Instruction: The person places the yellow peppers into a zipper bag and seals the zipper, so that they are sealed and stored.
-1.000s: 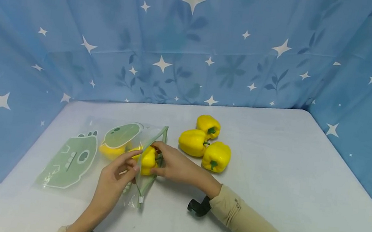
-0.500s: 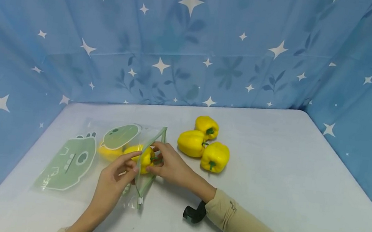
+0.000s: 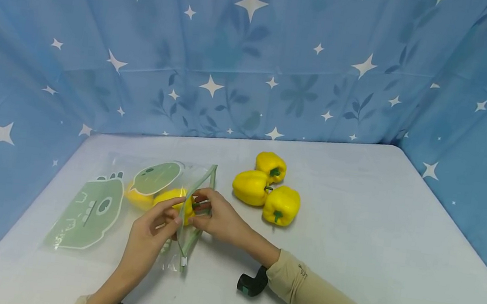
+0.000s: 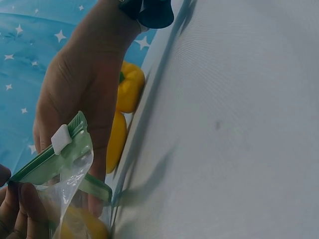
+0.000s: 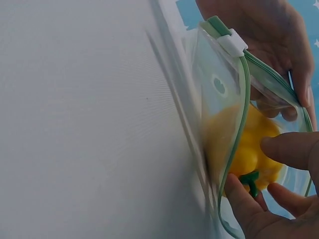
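Observation:
A clear zip bag with green cartoon prints lies on the left of the table, its green-edged mouth parted toward the right. My left hand pinches the near lip of the mouth between thumb and fingers. At the mouth, my right hand holds a yellow bell pepper by its stem end, fingertips spread around the green stem. That pepper is inside the bag. Deeper in, partly covered by a print, sits another yellow bell pepper. A white slider is at the near end of the zip.
Right of the bag, three more yellow bell peppers sit grouped on the white table. A blue star-patterned curtain hangs behind and along both sides. Black wrist devices are worn at both wrists.
My right hand has moved a little left, pushing the pepper further into the bag. The pepper deeper in has shifted slightly left. My left hand keeps its hold on the lip.

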Demonstrator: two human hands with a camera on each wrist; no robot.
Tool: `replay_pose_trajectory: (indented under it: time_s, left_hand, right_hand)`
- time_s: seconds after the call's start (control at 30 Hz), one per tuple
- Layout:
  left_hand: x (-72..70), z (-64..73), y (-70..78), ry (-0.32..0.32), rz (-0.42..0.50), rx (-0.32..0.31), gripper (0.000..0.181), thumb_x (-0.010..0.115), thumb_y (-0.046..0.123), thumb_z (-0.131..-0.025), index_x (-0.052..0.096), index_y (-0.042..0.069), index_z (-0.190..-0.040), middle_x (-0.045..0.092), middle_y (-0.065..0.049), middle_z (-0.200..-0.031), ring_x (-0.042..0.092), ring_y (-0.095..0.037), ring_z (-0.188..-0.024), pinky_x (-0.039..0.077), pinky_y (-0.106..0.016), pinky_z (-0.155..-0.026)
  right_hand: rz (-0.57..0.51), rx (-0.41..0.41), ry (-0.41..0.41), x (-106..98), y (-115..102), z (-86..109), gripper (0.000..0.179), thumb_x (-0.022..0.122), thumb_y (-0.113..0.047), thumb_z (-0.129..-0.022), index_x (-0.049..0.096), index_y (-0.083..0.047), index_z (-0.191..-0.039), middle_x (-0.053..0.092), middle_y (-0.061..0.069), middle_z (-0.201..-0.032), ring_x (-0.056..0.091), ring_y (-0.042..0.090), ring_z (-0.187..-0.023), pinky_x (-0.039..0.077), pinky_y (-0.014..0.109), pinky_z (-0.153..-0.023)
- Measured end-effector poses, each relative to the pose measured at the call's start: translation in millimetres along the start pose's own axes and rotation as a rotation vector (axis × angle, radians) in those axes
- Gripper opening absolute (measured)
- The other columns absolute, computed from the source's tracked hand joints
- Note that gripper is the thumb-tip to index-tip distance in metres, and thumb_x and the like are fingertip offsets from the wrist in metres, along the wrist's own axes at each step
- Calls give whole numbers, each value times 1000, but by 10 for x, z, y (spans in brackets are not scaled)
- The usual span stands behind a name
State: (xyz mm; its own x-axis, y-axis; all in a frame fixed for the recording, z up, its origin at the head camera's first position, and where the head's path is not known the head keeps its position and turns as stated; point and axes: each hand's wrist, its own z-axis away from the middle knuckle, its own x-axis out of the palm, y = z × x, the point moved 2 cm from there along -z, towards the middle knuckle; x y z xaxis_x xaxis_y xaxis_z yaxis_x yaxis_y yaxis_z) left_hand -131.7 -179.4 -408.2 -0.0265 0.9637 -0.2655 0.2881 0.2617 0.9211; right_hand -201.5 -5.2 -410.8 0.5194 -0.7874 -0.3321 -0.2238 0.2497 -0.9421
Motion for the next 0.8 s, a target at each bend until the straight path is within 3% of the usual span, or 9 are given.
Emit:
replay_pose_trajectory:
  time_s: [0.4,0.8]
  left_hand:
    - [-13,-10,0,12,-4,5,36,63,3,-102,64,8,-139,62,-3,-98,65,-10,-81,60,-26,-65]
    - [-25,-5,24,19,8,15,35,63,3,-103,64,7,-138,63,-2,-97,64,-9,-81,58,-25,-65]
  right_hand:
    - [-36,-22,-48,49,10,43,54,68,-12,-101,47,-4,-150,57,16,-148,58,34,-138,55,36,-110]
    - [-79,-52,-136,92,26,27,55,65,-5,-101,45,-4,-153,53,14,-153,55,32,-142,52,29,-112]
